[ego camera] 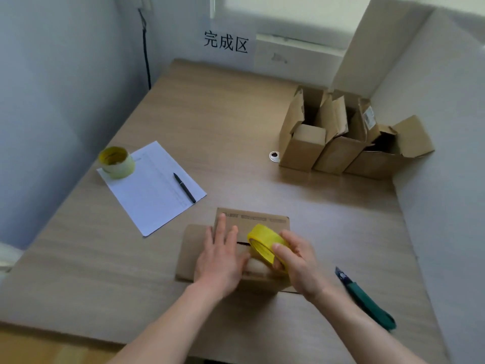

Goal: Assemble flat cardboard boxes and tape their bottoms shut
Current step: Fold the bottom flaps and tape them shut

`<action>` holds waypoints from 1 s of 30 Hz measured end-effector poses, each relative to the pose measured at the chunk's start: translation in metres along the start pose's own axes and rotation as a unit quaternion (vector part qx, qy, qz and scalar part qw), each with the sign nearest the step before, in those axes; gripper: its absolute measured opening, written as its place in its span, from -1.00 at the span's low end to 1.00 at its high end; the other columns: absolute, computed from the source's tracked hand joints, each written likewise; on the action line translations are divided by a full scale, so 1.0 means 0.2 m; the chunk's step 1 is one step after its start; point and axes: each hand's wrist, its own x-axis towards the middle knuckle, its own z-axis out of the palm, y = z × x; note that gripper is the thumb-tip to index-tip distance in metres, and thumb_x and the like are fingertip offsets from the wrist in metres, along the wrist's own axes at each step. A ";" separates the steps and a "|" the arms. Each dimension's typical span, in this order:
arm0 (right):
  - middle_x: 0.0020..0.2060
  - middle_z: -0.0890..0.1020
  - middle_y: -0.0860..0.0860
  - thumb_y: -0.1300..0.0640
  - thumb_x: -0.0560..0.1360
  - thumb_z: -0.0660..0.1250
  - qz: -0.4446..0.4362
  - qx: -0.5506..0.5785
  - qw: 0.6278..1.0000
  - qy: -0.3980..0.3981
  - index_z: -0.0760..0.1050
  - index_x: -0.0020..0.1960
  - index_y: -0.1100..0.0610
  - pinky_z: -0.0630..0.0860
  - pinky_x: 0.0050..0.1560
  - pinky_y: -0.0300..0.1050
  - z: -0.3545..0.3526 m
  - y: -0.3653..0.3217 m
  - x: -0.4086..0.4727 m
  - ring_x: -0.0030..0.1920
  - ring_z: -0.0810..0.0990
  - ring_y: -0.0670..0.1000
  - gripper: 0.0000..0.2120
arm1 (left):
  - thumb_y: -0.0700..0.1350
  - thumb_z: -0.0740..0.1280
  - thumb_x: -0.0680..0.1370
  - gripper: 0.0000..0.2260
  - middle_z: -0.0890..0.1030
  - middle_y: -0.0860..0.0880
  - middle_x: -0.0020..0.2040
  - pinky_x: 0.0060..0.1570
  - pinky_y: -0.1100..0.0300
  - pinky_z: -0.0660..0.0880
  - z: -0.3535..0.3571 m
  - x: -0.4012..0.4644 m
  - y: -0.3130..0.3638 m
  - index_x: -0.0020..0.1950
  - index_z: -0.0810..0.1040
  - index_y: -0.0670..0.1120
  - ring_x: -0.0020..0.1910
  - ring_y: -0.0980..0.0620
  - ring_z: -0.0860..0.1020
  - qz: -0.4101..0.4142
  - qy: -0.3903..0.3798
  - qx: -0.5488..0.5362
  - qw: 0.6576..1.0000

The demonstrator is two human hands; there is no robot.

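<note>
On the table point(236, 153) near edge: cardboard box point(252, 222), bottom up. My L hand point(220, 258) presses its flaps, fingers spread flat; R hand point(299, 266) pinches yellow tape roll point(265, 241) atop it.

Box point(231, 248) near table point(210, 132) front edge; paper point(149, 190) left-behind; cutter point(364, 298) right; assembled boxes point(341, 143) far right.

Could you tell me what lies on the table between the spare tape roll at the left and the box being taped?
In the head view, a white sheet of paper with a black pen on it lies between the spare tape roll and the box.
</note>
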 end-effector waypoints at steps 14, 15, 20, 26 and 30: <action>-0.46 0.47 -0.04 -0.10 0.36 0.25 -0.027 -0.107 0.993 -0.051 0.50 -0.23 0.04 0.36 -0.36 -0.13 0.01 0.02 0.05 -0.39 0.42 -0.07 -0.78 | -0.21 0.23 0.62 -0.72 0.58 -0.12 0.27 0.27 0.18 0.40 -0.46 0.11 0.16 0.31 0.55 -0.18 0.25 0.00 0.52 0.091 -0.146 -0.316 0.933; -0.46 0.47 -0.05 -0.11 0.36 0.25 -0.028 -0.107 0.992 -0.054 0.50 -0.23 0.03 0.35 -0.36 -0.12 0.00 0.02 0.05 -0.39 0.42 -0.07 -0.79 | -0.20 0.25 0.61 -0.74 0.62 -0.10 0.20 0.22 0.15 0.46 -0.47 0.12 0.14 0.26 0.60 -0.16 0.18 0.02 0.55 0.093 -0.151 -0.314 0.933; -0.43 0.48 -0.05 -0.13 0.35 0.26 -0.030 -0.092 0.993 -0.061 0.52 -0.22 0.07 0.35 -0.33 -0.08 -0.02 0.05 0.06 -0.36 0.44 -0.04 -0.74 | -0.20 0.40 0.53 -0.88 0.70 -0.04 -0.10 -0.03 0.11 0.57 -0.45 0.13 0.11 0.00 0.72 -0.07 -0.11 0.07 0.62 0.104 -0.101 -0.349 0.926; -0.42 0.49 -0.04 -0.23 0.31 0.34 0.005 -0.061 0.996 -0.058 0.55 -0.24 0.09 0.37 -0.31 -0.06 -0.04 0.08 0.10 -0.34 0.45 -0.03 -0.63 | -0.19 0.37 0.49 -0.90 0.68 -0.04 -0.18 -0.15 0.19 0.49 -0.32 0.02 0.15 -0.16 0.68 -0.15 -0.18 0.00 0.60 0.210 0.207 -0.227 0.928; -0.39 0.51 0.02 -0.28 0.20 0.48 0.000 -0.063 0.998 -0.009 0.53 -0.21 0.13 0.37 -0.34 -0.08 -0.03 0.15 0.07 -0.34 0.44 -0.06 -0.51 | -0.19 0.36 0.53 -0.88 0.63 -0.01 -0.26 -0.26 0.39 0.35 -0.29 0.00 0.13 -0.20 0.62 -0.12 -0.25 0.10 0.50 0.077 0.237 -0.260 0.933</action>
